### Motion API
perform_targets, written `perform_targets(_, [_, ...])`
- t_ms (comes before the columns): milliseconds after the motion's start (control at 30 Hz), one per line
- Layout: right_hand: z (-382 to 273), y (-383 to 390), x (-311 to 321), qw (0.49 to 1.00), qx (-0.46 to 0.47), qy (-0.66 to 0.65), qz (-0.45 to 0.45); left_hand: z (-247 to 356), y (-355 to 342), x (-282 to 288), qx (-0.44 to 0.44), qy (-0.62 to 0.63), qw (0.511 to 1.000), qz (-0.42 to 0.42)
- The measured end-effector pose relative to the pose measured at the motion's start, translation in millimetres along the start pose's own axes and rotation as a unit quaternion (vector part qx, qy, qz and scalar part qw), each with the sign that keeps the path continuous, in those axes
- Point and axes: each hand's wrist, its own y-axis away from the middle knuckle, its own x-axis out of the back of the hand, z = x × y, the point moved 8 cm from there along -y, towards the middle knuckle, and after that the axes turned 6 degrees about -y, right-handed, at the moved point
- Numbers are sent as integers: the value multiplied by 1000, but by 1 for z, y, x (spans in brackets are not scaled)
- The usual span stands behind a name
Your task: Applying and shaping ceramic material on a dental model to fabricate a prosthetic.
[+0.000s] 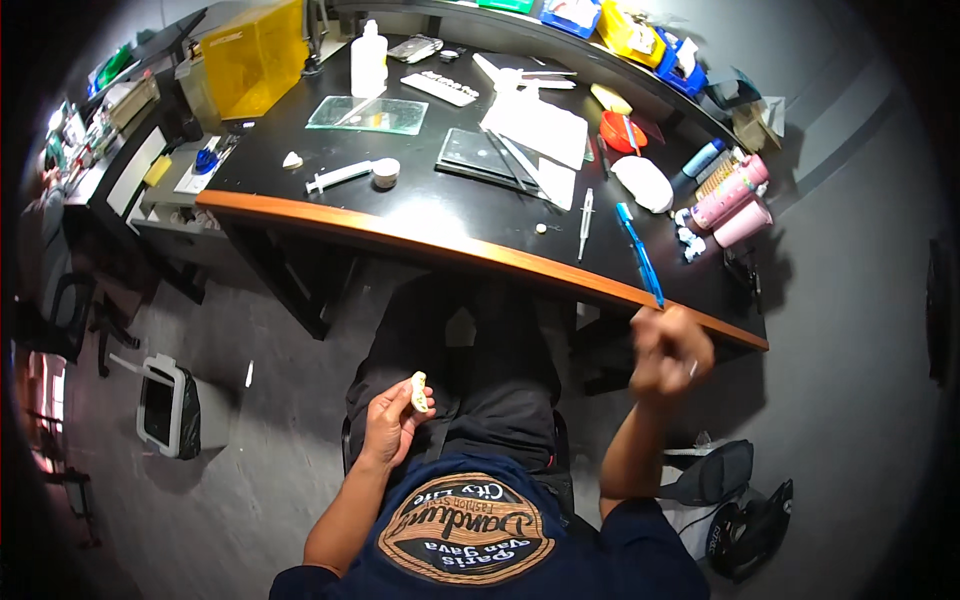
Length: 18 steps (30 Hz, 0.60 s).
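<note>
Over my lap, my left hand (392, 420) is closed on a small curved white piece with yellowish marks (418, 392), pinched between thumb and fingers. It resembles part of a dental cast, though its exact kind is unclear. My right hand (672, 350) is raised beside the table's front edge at the right, smeared by motion with the fingers curled; whether they hold anything cannot be made out. Nearest to it is a blue toothbrush (640, 255), its handle end reaching the wooden edge. Left of the brush lies a syringe (586, 225), close to a tiny round cream piece (541, 229).
The black table (300, 210) has an orange wooden front edge. On it stand a white bottle (369, 62), a glass plate (368, 115), another syringe (340, 176), white paper (540, 125), an orange bowl (622, 131) and a pink tumbler (728, 192). A lined bin (190, 410) sits on the floor.
</note>
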Motion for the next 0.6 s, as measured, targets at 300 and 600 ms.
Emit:
perform_targets(300, [-132,0,4,915,103,-377,-102,4,0,-16,17,-74,997,2])
perform_targets(600, [-138,-6,13,864,58,-500,-18,-8,15,-31,26,-89,996,-4])
